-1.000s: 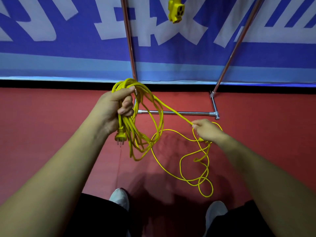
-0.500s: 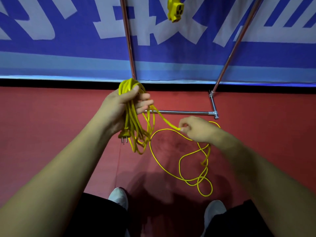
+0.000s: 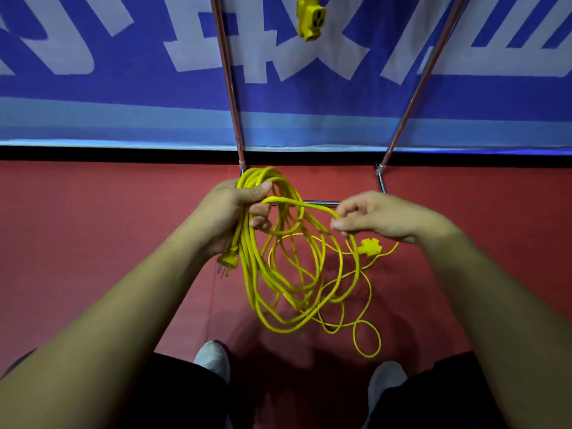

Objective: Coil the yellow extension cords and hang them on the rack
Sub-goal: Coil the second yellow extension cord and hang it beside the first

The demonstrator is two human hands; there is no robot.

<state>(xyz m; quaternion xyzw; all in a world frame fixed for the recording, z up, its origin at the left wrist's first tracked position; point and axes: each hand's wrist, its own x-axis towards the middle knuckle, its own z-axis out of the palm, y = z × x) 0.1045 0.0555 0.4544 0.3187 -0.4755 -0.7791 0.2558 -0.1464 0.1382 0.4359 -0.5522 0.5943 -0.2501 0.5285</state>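
— What has shifted in the last half second?
— The left hand, fingers spread a moment ago, has closed again round the yellow extension cord. The socket end has risen into view just under the right hand.
— So both hands hold it?
— Yes. The left grips the top of the gathered loops, thumb laid over them. They hang below its fist, and the plug dangles just beneath it. The right pinches a single strand between thumb and fingertips, and that strand arches across to the left grip.
— And the slack?
— Thin loops trail below the right-hand pinch over the red floor, the lowest near the shoes.
— Beyond the hands?
— The rack. Its base bar shows just behind both grips, and its uprights rise against the blue banner. A second yellow socket hangs high above, between the uprights.
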